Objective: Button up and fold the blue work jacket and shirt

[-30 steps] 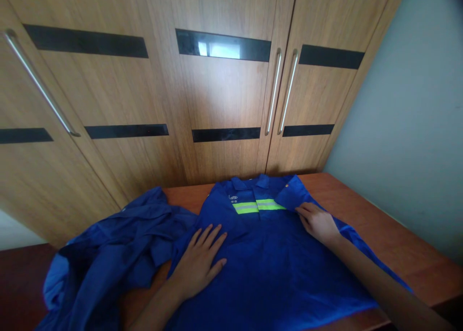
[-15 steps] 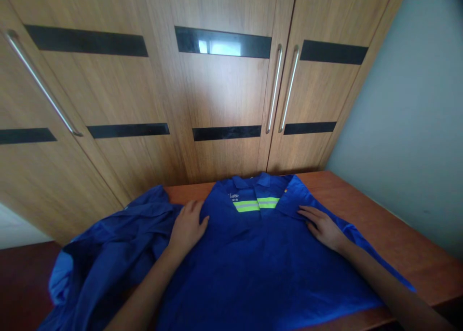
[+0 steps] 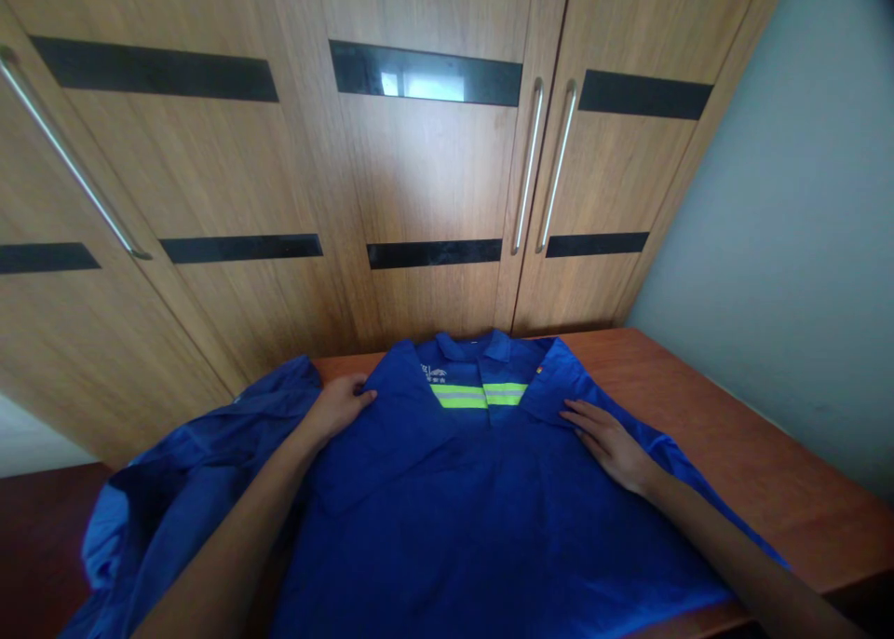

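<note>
A blue work shirt (image 3: 475,499) with a yellow-green reflective stripe (image 3: 479,395) lies flat on the brown wooden table (image 3: 733,443), collar toward the wardrobe. My left hand (image 3: 337,406) is closed on the shirt's left shoulder edge, fingers curled round the fabric. My right hand (image 3: 606,441) lies flat on the right shoulder part, fingers stretched out and pressed on the cloth.
A second crumpled blue garment (image 3: 182,490) is heaped at the table's left. Wooden wardrobe doors (image 3: 433,173) with metal handles stand right behind the table. A grey wall (image 3: 803,248) borders the right side.
My left hand slid from the shirt's chest up and left to the shoulder edge and closed on the fabric. The shirt has shifted a little left. My right hand stayed nearly put.
</note>
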A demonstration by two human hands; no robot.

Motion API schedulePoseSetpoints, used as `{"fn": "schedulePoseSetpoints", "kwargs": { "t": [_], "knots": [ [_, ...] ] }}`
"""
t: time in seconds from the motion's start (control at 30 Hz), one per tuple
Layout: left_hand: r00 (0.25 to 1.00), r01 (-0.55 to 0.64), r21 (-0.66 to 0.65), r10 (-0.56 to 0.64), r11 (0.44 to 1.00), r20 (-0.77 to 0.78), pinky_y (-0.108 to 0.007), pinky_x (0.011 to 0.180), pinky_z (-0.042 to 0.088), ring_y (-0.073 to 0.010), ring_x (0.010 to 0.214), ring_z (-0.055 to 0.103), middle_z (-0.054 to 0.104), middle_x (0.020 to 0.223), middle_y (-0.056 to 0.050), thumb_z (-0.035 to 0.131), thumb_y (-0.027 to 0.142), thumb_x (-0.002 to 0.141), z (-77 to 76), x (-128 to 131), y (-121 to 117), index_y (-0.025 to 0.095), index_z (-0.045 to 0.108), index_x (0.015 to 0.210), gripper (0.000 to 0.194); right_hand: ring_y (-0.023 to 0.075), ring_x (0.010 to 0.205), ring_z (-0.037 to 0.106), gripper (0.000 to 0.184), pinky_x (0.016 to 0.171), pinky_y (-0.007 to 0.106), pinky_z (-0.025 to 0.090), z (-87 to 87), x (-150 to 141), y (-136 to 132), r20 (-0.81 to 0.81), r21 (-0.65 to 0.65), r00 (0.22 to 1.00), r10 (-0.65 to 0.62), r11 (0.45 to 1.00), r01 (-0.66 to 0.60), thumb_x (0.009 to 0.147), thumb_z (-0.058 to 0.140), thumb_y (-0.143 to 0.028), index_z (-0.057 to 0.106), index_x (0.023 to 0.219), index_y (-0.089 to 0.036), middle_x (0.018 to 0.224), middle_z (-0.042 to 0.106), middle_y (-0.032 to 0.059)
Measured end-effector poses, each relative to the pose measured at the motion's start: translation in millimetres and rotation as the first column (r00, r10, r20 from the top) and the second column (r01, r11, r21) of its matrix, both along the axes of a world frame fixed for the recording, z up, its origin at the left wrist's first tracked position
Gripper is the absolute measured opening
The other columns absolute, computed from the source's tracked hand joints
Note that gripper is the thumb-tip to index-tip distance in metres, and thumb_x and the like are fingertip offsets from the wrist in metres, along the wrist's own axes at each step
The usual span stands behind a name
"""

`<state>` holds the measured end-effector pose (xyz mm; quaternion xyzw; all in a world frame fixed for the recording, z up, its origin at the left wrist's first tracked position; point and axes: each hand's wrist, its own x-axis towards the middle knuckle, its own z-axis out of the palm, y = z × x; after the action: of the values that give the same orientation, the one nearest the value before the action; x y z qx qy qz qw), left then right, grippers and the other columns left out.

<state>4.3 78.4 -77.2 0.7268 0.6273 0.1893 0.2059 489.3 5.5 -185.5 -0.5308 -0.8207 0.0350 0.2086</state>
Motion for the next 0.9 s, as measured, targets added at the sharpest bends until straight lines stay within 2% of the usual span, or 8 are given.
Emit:
{"fn": "schedulePoseSetpoints", "kwargs": {
  "t": [0.07,0.17,0.37,0.53,0.7,0.9],
  "knots": [
    [0.999,-0.025,0.001,0.025,1.000,-0.046,-0.031,0.080,0.047,-0.0270,0.091,0.066,0.073,0.093,-0.008,0.051,0.032,0.074,-0.1,-11,-5,0.019,0.068,0.086,0.024,0.0267,0.131,0.039,0.040,0.107,0.052,0.033,4.8,-14,-2,0.019,-0.009,1.000,0.009,1.000,-0.009,0.095,0.037,-0.032,0.050,0.132,-0.026,0.142,0.045,0.0082],
    [0.993,-0.054,-0.020,0.052,0.998,-0.107,-0.032,0.081,0.046,-0.0287,0.090,0.066,0.073,0.089,-0.009,0.054,0.027,0.069,-8.1,-19,-9,0.020,0.068,0.079,0.019,0.0278,0.133,0.037,0.043,0.108,0.055,0.030,12.4,-28,-1,0.046,-0.025,0.999,0.010,1.000,-0.009,0.095,0.038,-0.040,0.048,0.134,-0.027,0.143,0.043,0.0083],
    [0.987,-0.044,-0.038,0.038,0.998,-0.154,-0.034,0.078,0.046,-0.0296,0.087,0.066,0.072,0.092,-0.013,0.052,0.031,0.072,-18.2,-20,-8,0.017,0.068,0.084,0.024,0.0266,0.137,0.029,0.047,0.110,0.054,0.025,21.4,-24,-5,0.073,-0.085,0.997,0.014,0.996,-0.008,0.095,0.036,-0.045,0.042,0.138,-0.029,0.147,0.037,0.0061],
    [0.992,-0.015,-0.052,0.008,0.999,-0.127,-0.032,0.081,0.046,-0.0284,0.094,0.065,0.072,0.100,-0.012,0.051,0.038,0.075,-17.4,-18,-4,0.017,0.068,0.092,0.032,0.0264,0.138,0.027,0.050,0.111,0.053,0.024,23.5,-17,-12,0.094,-0.097,0.995,0.014,0.995,-0.005,0.094,0.037,-0.048,0.039,0.140,-0.028,0.149,0.034,0.0056],
    [0.996,-0.009,-0.066,0.003,0.998,-0.092,-0.032,0.079,0.047,-0.0301,0.092,0.066,0.072,0.097,-0.013,0.052,0.040,0.074,-18.5,-17,-3,0.015,0.068,0.091,0.035,0.0270,0.138,0.027,0.052,0.110,0.054,0.024,23.0,-11,-10,0.095,-0.112,0.995,0.022,0.994,-0.011,0.093,0.039,-0.050,0.037,0.141,-0.031,0.149,0.034,0.0046],
    [1.000,-0.015,-0.071,0.015,0.997,-0.003,-0.031,0.082,0.046,-0.0290,0.095,0.065,0.073,0.099,-0.009,0.056,0.040,0.071,-21.9,-15,-4,0.019,0.069,0.090,0.031,0.0280,0.137,0.029,0.052,0.111,0.055,0.024,27.2,-4,-9,0.042,-0.124,0.999,0.027,0.992,-0.022,0.091,0.042,-0.052,0.043,0.138,-0.030,0.147,0.038,0.0049]
  ]
}}
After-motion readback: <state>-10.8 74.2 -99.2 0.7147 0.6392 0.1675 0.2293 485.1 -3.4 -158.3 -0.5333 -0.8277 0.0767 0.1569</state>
